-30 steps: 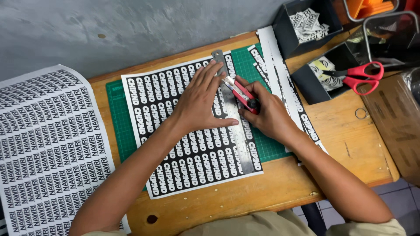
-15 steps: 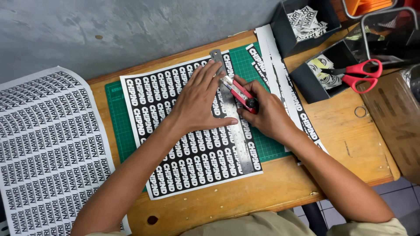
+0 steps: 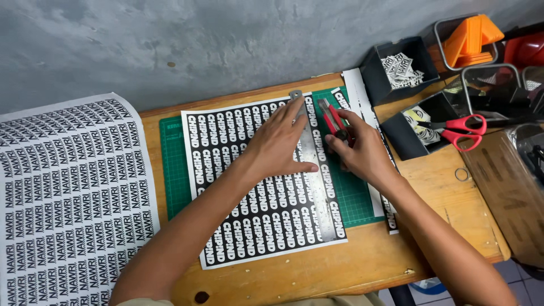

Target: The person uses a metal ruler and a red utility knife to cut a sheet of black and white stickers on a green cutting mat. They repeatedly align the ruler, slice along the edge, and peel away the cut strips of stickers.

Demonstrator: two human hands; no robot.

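A large printed label sheet (image 3: 68, 187) hangs off the left end of the table (image 3: 453, 209), well apart from the work. On the green cutting mat (image 3: 173, 170) lies the black-and-white sticker sheet (image 3: 243, 226); its lower margin runs past the mat onto bare wood. The left hand (image 3: 277, 144) is spread flat, grip wide and holding nothing, pressing the steel ruler (image 3: 314, 192) down along a column boundary, apparently to keep the straightedge from shifting. The right hand (image 3: 362, 153) has its grip closed around a red utility knife (image 3: 334, 122), blade end near the ruler's right edge at the far end of the sheet. A cut strip (image 3: 371, 122) lies just beside, to the right. Open mat shows beside the right hand; bare wood follows toward the near right corner. Further right stand black boxes (image 3: 396, 76) of cut stickers, and red scissors (image 3: 462, 127) rest across one.
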